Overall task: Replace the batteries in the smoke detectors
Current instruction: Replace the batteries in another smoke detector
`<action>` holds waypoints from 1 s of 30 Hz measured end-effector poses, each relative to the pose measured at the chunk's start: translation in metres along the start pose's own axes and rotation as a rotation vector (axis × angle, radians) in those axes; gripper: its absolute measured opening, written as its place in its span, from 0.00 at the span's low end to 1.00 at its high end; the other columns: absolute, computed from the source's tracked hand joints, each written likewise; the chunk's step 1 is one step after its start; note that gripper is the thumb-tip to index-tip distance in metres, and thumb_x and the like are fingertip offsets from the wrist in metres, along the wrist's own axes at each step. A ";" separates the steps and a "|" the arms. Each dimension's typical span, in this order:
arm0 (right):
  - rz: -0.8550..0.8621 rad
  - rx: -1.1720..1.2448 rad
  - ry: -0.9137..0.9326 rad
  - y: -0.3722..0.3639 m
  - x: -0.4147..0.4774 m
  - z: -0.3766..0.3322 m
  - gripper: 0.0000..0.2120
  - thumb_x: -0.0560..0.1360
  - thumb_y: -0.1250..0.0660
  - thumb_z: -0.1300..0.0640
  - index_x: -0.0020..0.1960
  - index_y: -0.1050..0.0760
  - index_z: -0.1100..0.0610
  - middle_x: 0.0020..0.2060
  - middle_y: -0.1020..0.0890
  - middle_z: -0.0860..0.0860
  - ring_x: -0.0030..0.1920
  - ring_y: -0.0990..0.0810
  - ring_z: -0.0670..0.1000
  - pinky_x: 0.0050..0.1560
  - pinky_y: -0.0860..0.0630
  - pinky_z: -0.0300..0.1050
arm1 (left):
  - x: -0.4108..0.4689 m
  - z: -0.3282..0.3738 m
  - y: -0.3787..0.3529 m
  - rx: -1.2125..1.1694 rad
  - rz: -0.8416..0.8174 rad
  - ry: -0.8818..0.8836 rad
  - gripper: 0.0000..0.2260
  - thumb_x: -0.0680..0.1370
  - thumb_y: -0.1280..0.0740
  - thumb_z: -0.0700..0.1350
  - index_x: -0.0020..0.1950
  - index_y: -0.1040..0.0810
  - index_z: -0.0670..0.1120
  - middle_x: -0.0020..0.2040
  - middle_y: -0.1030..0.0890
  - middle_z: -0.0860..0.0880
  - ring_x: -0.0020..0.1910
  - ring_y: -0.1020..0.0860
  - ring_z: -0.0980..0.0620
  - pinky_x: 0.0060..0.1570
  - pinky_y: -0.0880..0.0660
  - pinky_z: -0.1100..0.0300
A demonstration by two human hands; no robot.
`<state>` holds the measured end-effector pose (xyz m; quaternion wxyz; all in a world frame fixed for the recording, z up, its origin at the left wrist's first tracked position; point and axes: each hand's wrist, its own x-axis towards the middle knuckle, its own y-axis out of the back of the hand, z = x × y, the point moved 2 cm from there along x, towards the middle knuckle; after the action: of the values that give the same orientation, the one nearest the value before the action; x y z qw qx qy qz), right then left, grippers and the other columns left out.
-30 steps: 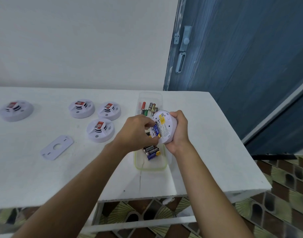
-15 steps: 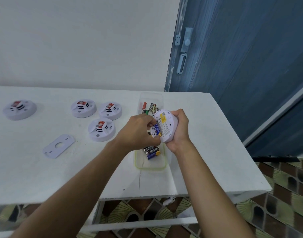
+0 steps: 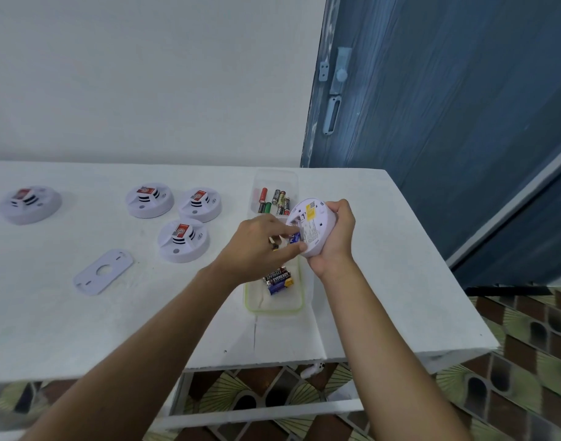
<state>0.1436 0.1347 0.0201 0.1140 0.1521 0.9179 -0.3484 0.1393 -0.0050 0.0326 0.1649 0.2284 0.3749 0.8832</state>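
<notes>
Currently the left hand has its fingers pressed together on a blue battery at the open bay on the back of the held smoke detector. Right hand is wrapped around the detector's rim, back side toward the camera, held above the near end of the clear battery tray on the counter.

Progress, as a judgement: mid-swap on this one unit. I can't tell whether the battery is going in or coming out, nor whether it's fully seated; the fingertips cover the contact end.

Left to do, apparently:
- four more detectors sit face-up on the counter: three grouped left of the tray, and one well apart at far left. No way to tell from the fronts whether their cells are already swapped.
- a flat mounting plate lies loose near the group; probably belongs to the held unit, so it still needs refitting.

Tray holds loose cells at the far end and a few more at the near end; which pile is fresh and which spent isn't readable.

Hidden: bay interior, polarity marks, part of the tray behind the hands. Label text on the detector too small to read.
</notes>
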 end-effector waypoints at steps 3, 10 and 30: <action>0.039 -0.002 0.026 0.005 0.002 0.003 0.15 0.75 0.44 0.50 0.34 0.30 0.55 0.30 0.27 0.50 0.32 0.28 0.51 0.34 0.36 0.41 | -0.001 -0.001 -0.007 -0.172 -0.039 0.165 0.13 0.75 0.27 0.49 0.58 0.18 0.50 0.39 0.16 0.53 0.38 0.21 0.56 0.43 0.27 0.72; 0.178 -0.023 0.086 0.032 0.009 0.003 0.10 0.64 0.38 0.47 0.37 0.32 0.54 0.38 0.28 0.53 0.36 0.28 0.52 0.36 0.35 0.42 | -0.018 -0.008 -0.018 -0.145 -0.182 0.276 0.06 0.71 0.28 0.43 0.47 0.20 0.51 0.34 0.18 0.55 0.36 0.22 0.61 0.39 0.29 0.69; 0.068 0.034 0.033 0.019 0.008 0.009 0.16 0.77 0.44 0.51 0.33 0.28 0.54 0.30 0.24 0.50 0.34 0.27 0.51 0.37 0.34 0.40 | -0.040 -0.031 -0.036 0.085 -0.223 0.073 0.05 0.72 0.27 0.42 0.44 0.22 0.46 0.41 0.24 0.52 0.35 0.30 0.60 0.35 0.35 0.71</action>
<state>0.1438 0.1436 0.0001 0.1081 0.1911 0.9078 -0.3574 0.1606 -0.0181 -0.0241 0.2386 0.1600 0.4409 0.8503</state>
